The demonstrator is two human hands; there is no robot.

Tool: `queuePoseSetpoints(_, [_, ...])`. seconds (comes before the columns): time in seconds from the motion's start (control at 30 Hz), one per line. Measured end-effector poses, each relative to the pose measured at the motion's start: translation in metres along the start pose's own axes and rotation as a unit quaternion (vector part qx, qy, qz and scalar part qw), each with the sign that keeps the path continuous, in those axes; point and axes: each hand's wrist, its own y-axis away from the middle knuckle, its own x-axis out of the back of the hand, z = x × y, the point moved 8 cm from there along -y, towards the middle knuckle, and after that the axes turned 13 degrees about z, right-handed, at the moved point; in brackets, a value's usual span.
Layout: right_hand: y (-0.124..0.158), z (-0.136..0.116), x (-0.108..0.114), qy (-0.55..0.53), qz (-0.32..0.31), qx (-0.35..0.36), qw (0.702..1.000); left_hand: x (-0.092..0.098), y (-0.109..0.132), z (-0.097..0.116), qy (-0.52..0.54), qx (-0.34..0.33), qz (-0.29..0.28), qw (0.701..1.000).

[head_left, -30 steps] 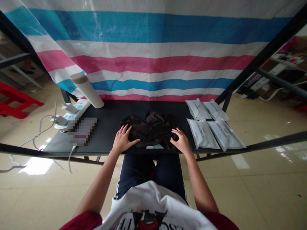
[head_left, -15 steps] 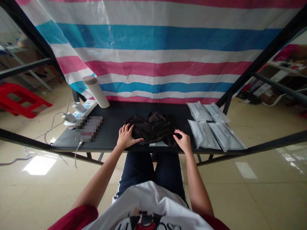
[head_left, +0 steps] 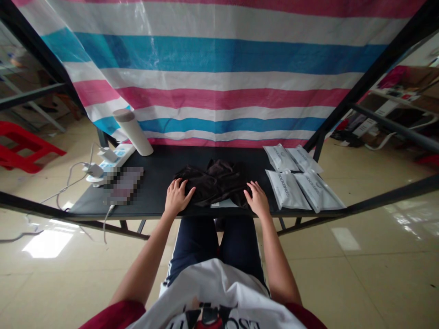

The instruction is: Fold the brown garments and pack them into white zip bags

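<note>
A crumpled piece of dark brown-black, thin, slightly shiny fabric (head_left: 216,183) lies on the near middle of a black, flat-topped counter (head_left: 161,160), between the person's two hands. The left hand (head_left: 176,196) is at the left end of the fabric, fingers spread and fingertips resting on its edge; its grip is released. The right hand (head_left: 257,198) is at the right end, its grip likewise released, the fingers apart and at the fabric's edge; whether they press on it cannot be told. A flat white piece (head_left: 224,204) shows from under the near edge of the fabric, mostly covered.

To the right of the right hand lie four pale, flat plastic packets with grey print, in two rows: far left (head_left: 279,157), far right (head_left: 304,158), near left (head_left: 287,189) and near right (head_left: 319,191).

On the left side of the counter is a flat rectangular object (head_left: 125,185), blurred by pixelation, with a pale cable (head_left: 106,224) hanging over the near edge. Beyond it lies a long white power strip (head_left: 118,157) with white plugs in it, and just right of its far end stands a white cylindrical bottle (head_left: 133,132) with a grey-brown cap. A striped blue, pink and white plastic sheet (head_left: 219,59) hangs along the far side.
</note>
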Motion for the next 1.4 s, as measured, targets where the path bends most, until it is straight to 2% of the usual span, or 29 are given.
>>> queuePoseSetpoints(0.17, [0.0, -0.001, -0.002, 0.032, -0.011, -0.007, 0.999, 0.0, -0.001, -0.002, 0.007, 0.008, -0.001, 1.0])
queuePoseSetpoints(0.4, [-0.002, 0.001, -0.001, 0.024, -0.014, -0.021, 0.999, 0.002, -0.002, -0.004, 0.035, 0.035, 0.005, 0.999])
queuePoseSetpoints(0.47, [-0.002, 0.002, -0.001, 0.018, -0.011, -0.028, 0.999, 0.007, -0.002, -0.011, 0.028, 0.075, 0.023, 0.997])
queuePoseSetpoints(0.6, [-0.003, 0.002, 0.0, 0.011, -0.006, -0.037, 0.999, 0.015, 0.003, -0.033, -0.048, 0.198, 0.049, 0.978])
queuePoseSetpoints(0.67, [-0.003, 0.002, 0.0, 0.012, -0.007, -0.038, 0.999, 0.014, 0.006, -0.041, -0.081, 0.241, 0.038, 0.966])
queuePoseSetpoints(0.77, [-0.003, 0.002, 0.0, 0.014, -0.008, -0.037, 0.999, 0.008, 0.003, -0.049, -0.089, 0.256, 0.001, 0.963])
queuePoseSetpoints(0.9, [-0.003, 0.001, 0.0, 0.021, -0.013, -0.036, 0.999, 0.003, -0.014, -0.052, -0.022, 0.259, -0.051, 0.964])
queuePoseSetpoints(1.0, [-0.003, 0.0, -0.001, 0.024, -0.019, -0.037, 0.999, 0.006, -0.033, -0.033, 0.081, 0.269, -0.064, 0.958])
queuePoseSetpoints(1.1, [-0.003, 0.001, -0.001, 0.023, -0.026, -0.043, 0.998, 0.012, -0.052, 0.02, 0.22, 0.2, -0.08, 0.951])
queuePoseSetpoints(1.17, [-0.002, 0.002, -0.002, 0.024, -0.028, -0.047, 0.998, 0.012, -0.056, 0.069, 0.385, 0.116, -0.143, 0.904])
queuePoseSetpoints(1.23, [-0.002, 0.003, -0.002, 0.028, -0.03, -0.049, 0.998, 0.018, -0.057, 0.1, 0.496, 0.072, -0.163, 0.85])
queuePoseSetpoints(1.27, [-0.002, 0.004, -0.003, 0.03, -0.031, -0.049, 0.998, 0.02, -0.057, 0.106, 0.52, 0.07, -0.153, 0.837])
queuePoseSetpoints(1.3, [-0.002, 0.003, -0.003, 0.032, -0.033, -0.048, 0.998, 0.021, -0.057, 0.105, 0.525, 0.077, -0.136, 0.837])
queuePoseSetpoints(1.4, [-0.003, 0.001, -0.002, 0.03, -0.032, -0.046, 0.998, 0.018, -0.054, 0.092, 0.465, 0.085, -0.102, 0.875])
